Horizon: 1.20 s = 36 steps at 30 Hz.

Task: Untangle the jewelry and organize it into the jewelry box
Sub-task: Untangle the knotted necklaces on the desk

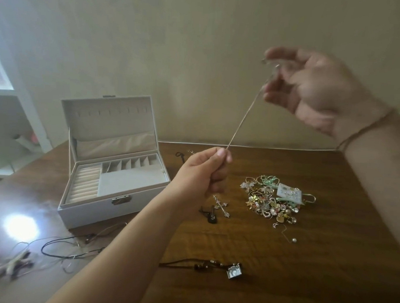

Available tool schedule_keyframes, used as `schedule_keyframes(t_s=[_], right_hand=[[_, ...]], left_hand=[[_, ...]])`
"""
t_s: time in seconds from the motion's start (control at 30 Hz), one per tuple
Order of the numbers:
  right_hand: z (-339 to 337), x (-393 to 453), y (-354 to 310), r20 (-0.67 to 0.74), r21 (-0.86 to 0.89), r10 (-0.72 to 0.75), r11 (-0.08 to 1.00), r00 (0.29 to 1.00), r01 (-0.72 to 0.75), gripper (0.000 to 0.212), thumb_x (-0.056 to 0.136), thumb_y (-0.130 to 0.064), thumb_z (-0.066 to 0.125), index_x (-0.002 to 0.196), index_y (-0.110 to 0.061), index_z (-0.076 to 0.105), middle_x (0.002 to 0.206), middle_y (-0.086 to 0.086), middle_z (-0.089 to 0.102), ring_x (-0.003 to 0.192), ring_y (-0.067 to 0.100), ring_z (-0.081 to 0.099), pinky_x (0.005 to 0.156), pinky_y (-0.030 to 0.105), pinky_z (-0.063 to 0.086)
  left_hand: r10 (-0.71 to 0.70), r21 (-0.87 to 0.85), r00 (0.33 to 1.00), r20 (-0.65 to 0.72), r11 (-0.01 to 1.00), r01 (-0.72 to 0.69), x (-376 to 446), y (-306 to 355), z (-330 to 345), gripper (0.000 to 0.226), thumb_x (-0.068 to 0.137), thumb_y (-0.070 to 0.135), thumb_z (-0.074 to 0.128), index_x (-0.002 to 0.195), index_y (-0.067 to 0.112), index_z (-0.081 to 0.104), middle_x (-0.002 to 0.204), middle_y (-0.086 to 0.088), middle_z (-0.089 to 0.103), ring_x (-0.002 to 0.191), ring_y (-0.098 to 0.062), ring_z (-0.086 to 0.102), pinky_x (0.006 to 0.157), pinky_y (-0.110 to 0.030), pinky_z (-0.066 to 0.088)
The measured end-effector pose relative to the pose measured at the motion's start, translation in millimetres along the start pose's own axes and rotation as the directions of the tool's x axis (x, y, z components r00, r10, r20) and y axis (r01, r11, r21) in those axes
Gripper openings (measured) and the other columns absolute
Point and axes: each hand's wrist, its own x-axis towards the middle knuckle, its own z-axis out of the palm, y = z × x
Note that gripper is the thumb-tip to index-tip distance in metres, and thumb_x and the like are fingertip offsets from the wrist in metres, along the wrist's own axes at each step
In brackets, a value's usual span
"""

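Observation:
A thin silver chain [245, 116] is stretched taut between both hands above the wooden table [280, 278]. My left hand [200, 174] grips its lower part in a fist, and a silver cross pendant [222, 206] hangs below that fist. My right hand [310, 87], raised and blurred, pinches the chain's upper end. The white jewelry box [116, 178] stands open at the left, its compartments showing. A tangled pile of gold, pearl and green jewelry [274, 201] lies to the right of my left hand.
A cord necklace with a small camera charm [233, 270] lies near the front. Black and pale cords [62, 248] sprawl in front of the box. A dark guitar-shaped pendant [211, 216] lies beside the cross. A hook earring with a pearl [289, 236] rests below the pile.

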Motion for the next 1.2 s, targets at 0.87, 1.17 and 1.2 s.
schedule_keyframes(t_s=[0.87, 1.17, 1.2], right_hand=[[-20, -96, 179, -0.133, -0.462, 0.652, 0.625, 0.746, -0.629, 0.005, 0.086, -0.015, 0.073, 0.087, -0.018, 0.069, 0.064, -0.006, 0.073, 0.045, 0.006, 0.063, 0.045, 0.015, 0.044], [-8, -87, 201, -0.026, -0.772, 0.511, 0.535, 0.859, -0.342, 0.02, 0.085, -0.034, 0.07, 0.068, -0.037, 0.059, 0.075, -0.024, 0.068, 0.075, -0.02, 0.055, 0.07, -0.001, 0.038], [-7, -87, 201, -0.007, -0.794, 0.509, 0.521, 0.861, -0.314, 0.021, 0.086, -0.035, 0.067, 0.068, -0.037, 0.057, 0.078, -0.032, 0.063, 0.076, -0.019, 0.055, 0.07, -0.002, 0.037]], left_hand=[[0.005, 0.829, 0.92, -0.392, 0.435, 0.351, 230, -72, -133, 0.021, 0.094, 0.023, 0.063, 0.099, 0.006, 0.074, 0.1, -0.01, 0.07, 0.091, -0.026, 0.063, 0.078, -0.031, 0.05], [-0.055, 0.958, 0.96, -0.275, 0.064, 0.279, 260, -113, -136, 0.007, 0.089, 0.029, 0.07, 0.086, 0.023, 0.068, 0.102, -0.008, 0.068, 0.094, -0.029, 0.065, 0.087, -0.04, 0.055], [-0.061, 0.962, 0.962, -0.267, 0.047, 0.27, 261, -115, -136, 0.009, 0.088, 0.028, 0.071, 0.081, 0.025, 0.065, 0.102, -0.007, 0.067, 0.094, -0.028, 0.065, 0.087, -0.04, 0.055]])
